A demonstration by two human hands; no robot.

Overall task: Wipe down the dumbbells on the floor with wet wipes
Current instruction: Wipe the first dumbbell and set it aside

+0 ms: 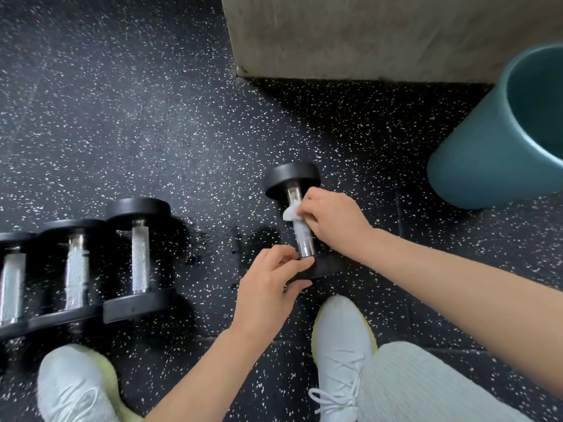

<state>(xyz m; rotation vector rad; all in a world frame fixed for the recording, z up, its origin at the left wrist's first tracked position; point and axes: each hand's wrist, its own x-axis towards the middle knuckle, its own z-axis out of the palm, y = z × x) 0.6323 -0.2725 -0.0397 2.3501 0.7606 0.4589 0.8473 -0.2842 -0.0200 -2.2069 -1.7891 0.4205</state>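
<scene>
A small black dumbbell [292, 181] with a knurled steel handle lies on the speckled floor at centre. My left hand [269, 287] grips its near black head and steadies it. My right hand [330, 219] pinches a crumpled white wet wipe [289, 213] against the upper part of the handle. Three more black dumbbells [138, 260] lie side by side at the left, their steel handles pointing away from me.
A teal bin [493, 141] stands at the right. A grey concrete block [365, 35] fills the top centre. My two white shoes [341, 354] rest on the black speckled rubber floor [122, 117] near the bottom edge.
</scene>
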